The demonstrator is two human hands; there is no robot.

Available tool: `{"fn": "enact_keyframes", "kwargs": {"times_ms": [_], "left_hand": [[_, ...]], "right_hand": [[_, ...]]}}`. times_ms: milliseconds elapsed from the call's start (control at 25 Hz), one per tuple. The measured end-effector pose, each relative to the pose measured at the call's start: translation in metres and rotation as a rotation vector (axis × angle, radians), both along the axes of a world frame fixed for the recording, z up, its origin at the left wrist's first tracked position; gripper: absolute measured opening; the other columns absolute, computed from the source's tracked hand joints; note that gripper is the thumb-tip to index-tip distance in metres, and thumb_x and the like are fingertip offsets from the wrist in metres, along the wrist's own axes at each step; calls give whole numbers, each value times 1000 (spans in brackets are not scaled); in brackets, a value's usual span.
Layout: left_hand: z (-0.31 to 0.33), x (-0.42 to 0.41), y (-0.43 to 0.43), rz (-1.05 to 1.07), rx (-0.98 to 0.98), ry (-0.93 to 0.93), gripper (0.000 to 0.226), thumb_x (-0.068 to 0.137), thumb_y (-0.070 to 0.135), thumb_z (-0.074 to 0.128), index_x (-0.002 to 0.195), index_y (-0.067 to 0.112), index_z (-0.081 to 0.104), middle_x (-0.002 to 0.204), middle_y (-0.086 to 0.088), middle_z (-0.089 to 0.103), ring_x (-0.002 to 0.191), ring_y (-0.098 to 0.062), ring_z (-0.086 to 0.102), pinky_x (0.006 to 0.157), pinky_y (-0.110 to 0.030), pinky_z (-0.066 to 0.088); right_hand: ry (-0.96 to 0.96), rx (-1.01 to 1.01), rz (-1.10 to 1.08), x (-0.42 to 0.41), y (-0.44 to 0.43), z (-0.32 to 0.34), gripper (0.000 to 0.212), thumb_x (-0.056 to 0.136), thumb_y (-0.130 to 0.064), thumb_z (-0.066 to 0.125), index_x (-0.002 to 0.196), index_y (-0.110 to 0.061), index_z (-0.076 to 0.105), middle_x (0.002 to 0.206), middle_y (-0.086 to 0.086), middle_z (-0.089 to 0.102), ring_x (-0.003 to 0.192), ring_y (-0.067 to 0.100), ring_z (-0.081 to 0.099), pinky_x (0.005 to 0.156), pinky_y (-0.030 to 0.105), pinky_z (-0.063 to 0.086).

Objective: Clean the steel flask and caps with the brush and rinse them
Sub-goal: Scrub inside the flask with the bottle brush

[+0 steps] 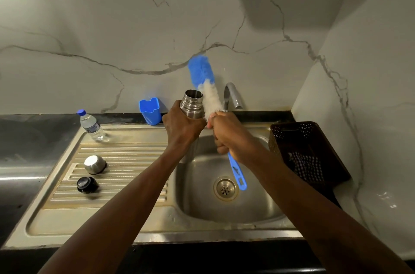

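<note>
Left hand (182, 126): fingers curled round the steel flask (192, 104) just below its ridged, threaded neck. The flask is a smooth, shiny metal cylinder, held roughly upright above the sink basin (202, 211), open mouth upward.

Right hand (226, 132): closed in a fist round the bottle brush (205, 85) where bristles meet handle. The fluffy head, white below and blue above, rises just beside the flask's mouth on its right, outside it; the tip is blurred. The flat blue plastic handle, slotted near its end, points down over the basin.

Ribbed stainless drainboard (125, 154): a domed steel cap (94, 164) and a round black cap (86, 184), near each other, well apart from both hands.

Also shown: curved chrome tap (232, 95), blue plastic cup (150, 110), clear plastic water bottle (92, 126), dark perforated basket (303, 139) containing a checked cloth (307, 166).
</note>
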State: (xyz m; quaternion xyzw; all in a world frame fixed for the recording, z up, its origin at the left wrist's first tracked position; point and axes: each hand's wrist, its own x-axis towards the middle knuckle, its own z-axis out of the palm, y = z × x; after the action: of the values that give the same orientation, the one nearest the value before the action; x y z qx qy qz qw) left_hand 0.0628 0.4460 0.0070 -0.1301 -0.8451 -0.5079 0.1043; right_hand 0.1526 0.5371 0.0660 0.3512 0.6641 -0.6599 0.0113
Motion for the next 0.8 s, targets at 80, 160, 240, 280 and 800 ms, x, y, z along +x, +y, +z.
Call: {"fn": "enact_keyframes", "kwargs": {"times_ms": [80, 160, 240, 280, 800], "left_hand": [[-1, -8, 1, 6, -2, -20, 43, 67, 32, 88, 99, 16, 63, 77, 11, 59, 75, -11, 55, 77, -27, 34], [-1, -14, 0, 18, -23, -35, 42, 68, 35, 84, 96, 14, 62, 77, 7, 60, 81, -22, 59, 78, -28, 31], [1, -12, -1, 36, -32, -33, 43, 70, 34, 86, 99, 12, 63, 81, 4, 62, 84, -24, 60, 73, -21, 28], [3, -9, 0, 41, -33, -30, 45, 70, 33, 87, 101, 11, 63, 83, 3, 62, 86, -22, 58, 71, -19, 27], [42, -17, -1, -122, -304, -108, 34, 66, 28, 90, 70, 13, 59, 65, 1, 61, 68, -19, 61, 64, -33, 51]], "right_hand": [[-40, 43, 9, 9, -7, -5, 11, 93, -14, 51, 81, -15, 52, 57, 0, 39, 43, 12, 35, 39, 20, 28], [-50, 37, 49, 19, -16, -12, 8, 93, -15, 50, 88, -15, 57, 56, -1, 40, 43, 12, 35, 38, 19, 28], [-32, 14, 29, 11, -16, -11, 7, 92, -14, 51, 92, -13, 58, 56, -2, 40, 43, 12, 36, 38, 20, 28], [-27, 19, -5, 3, -12, -7, 6, 93, -14, 51, 92, -13, 57, 57, -1, 41, 45, 12, 37, 38, 20, 29], [215, 1029, 198, 9, -2, -7, 24, 105, -19, 43, 116, -17, 63, 97, 7, 68, 92, 25, 66, 80, 43, 56]]}}
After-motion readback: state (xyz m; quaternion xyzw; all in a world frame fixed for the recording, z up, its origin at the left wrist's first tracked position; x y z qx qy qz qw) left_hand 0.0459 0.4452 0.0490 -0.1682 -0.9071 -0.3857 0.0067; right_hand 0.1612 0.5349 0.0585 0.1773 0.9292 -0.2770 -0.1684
